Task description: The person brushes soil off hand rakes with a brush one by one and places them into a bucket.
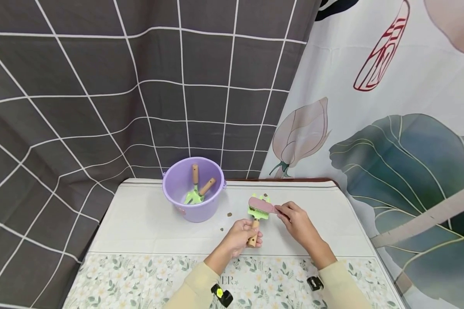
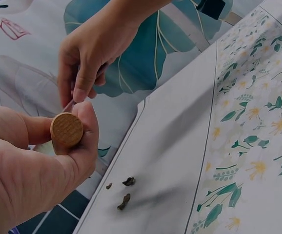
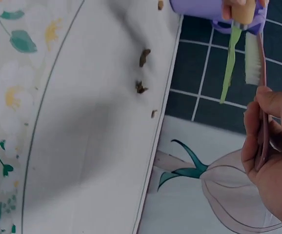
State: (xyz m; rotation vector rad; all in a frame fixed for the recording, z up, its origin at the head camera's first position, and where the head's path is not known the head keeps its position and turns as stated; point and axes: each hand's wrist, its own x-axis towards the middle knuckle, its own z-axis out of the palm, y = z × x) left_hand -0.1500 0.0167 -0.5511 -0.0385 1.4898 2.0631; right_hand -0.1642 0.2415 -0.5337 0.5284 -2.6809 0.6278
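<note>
My left hand [image 1: 236,237] grips the wooden handle [image 1: 253,235] of a small green garden fork [image 1: 263,216], tines pointing away from me. In my right hand [image 1: 300,222] is a pink brush [image 1: 260,204] with pale bristles [image 3: 251,58], pinched by its handle. The brush lies over the fork's head in the head view and hides part of it. From the right wrist, the bristles face the green metal. The left wrist view shows the round butt of the wooden handle [image 2: 67,130] between thumb and fingers. Dark crumbs [image 3: 144,57] lie on the table below.
A purple bucket [image 1: 206,212] stands at the back left of the table, holding two green tools with wooden handles [image 1: 195,174]. More brown bits [image 1: 229,214] lie between bucket and hands. Curtains [image 1: 216,107] hang behind the table [image 1: 139,223].
</note>
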